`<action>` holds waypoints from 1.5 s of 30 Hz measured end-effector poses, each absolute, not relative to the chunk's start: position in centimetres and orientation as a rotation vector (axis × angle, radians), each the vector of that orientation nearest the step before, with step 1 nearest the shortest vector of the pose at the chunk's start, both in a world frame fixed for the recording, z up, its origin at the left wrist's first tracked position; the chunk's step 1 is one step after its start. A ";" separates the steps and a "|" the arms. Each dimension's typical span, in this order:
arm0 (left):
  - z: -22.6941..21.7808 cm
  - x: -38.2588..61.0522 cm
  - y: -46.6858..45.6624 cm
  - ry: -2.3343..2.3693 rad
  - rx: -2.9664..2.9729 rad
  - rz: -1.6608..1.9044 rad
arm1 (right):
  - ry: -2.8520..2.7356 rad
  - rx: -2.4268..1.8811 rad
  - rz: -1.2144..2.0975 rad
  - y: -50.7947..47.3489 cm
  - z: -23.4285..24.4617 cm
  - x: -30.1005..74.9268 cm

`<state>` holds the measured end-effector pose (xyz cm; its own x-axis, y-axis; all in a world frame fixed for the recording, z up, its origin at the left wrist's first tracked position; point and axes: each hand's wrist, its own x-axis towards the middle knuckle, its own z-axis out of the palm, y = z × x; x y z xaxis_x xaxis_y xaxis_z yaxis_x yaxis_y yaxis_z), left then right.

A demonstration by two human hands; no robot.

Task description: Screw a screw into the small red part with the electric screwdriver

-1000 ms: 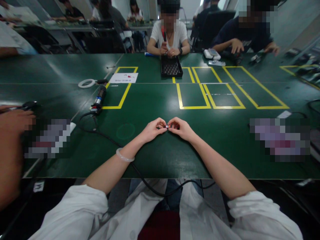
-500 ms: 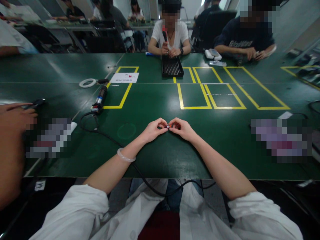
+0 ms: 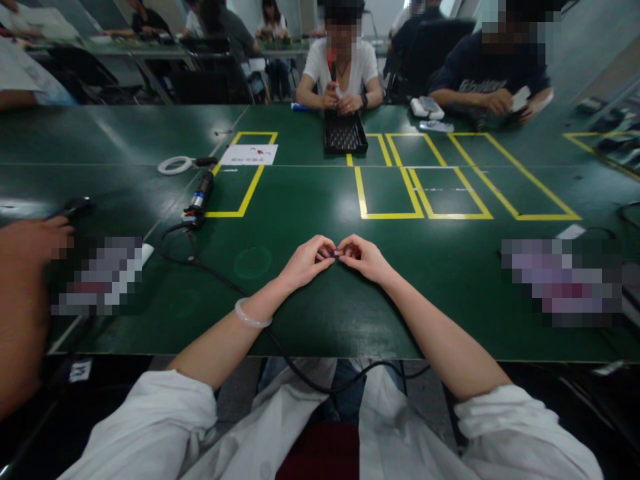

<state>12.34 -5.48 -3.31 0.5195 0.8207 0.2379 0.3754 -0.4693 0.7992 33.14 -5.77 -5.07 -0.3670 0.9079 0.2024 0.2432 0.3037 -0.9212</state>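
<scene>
Above the green table (image 3: 320, 313), my left hand (image 3: 310, 259) and my right hand (image 3: 365, 257) meet fingertip to fingertip. Between them they pinch a small dark part with orange and pale spots (image 3: 338, 253); it is too small for me to tell its kind. Both hands are closed on it, thumbs below and forefingers above. My fingers cover much of the part. A pale bangle (image 3: 253, 315) circles my left wrist.
A black cylindrical tool (image 3: 200, 192) with a cable (image 3: 220, 277) lies at left, near a white card (image 3: 250, 155). Yellow tape frames (image 3: 393, 216) mark the table. Across it, a person sits behind a black tray (image 3: 345, 135). Blurred-out devices lie left and right; another person's arm (image 3: 25, 300) rests at far left.
My hands stay almost in place, with only a slight shift of the fingers around the small part. Across the table at right, a person now holds up a whitish object.
</scene>
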 end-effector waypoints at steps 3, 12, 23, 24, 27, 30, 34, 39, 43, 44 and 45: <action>-3.2 12.3 -5.6 0.968 2.129 0.816 | -1.807 -1.055 1.081 -5.8 -5.1 33.2; -2.0 12.5 -6.3 1.070 2.254 0.769 | -1.704 -0.976 1.251 -5.8 -5.1 33.0; -3.6 12.6 -5.5 1.051 1.827 0.780 | -1.978 -1.022 0.870 -6.5 -4.3 32.6; -3.6 12.6 -5.5 1.049 1.819 0.775 | -1.981 -1.031 0.855 -6.5 -4.3 32.6; -3.2 12.4 -5.5 1.091 1.870 0.787 | -1.967 -1.064 0.841 -6.5 -4.3 32.6; -2.6 11.4 -4.7 1.213 1.963 0.893 | -1.937 -1.093 0.900 -6.4 -4.3 32.8; -1.8 7.6 -1.5 1.532 2.141 1.042 | -1.888 -1.109 0.959 -6.3 -4.2 33.0; -1.1 -1.8 3.8 2.190 2.238 0.810 | -1.824 -1.103 0.967 -5.9 -4.6 33.0; -0.7 -10.5 6.9 2.595 1.947 0.337 | -1.653 -1.066 1.086 -5.3 -5.6 33.0; -0.6 -12.2 7.4 2.592 1.864 0.182 | -1.614 -1.059 1.112 -5.2 -5.8 33.0; -0.6 -13.7 7.8 2.556 1.829 0.064 | -1.591 -1.059 1.133 -5.1 -5.9 33.0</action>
<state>-13.70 7.77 -0.58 -0.3230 0.9460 0.0256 0.9461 0.3222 0.0316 32.97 -5.13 -5.92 -0.2408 0.9538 0.1795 0.1425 0.2177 -0.9655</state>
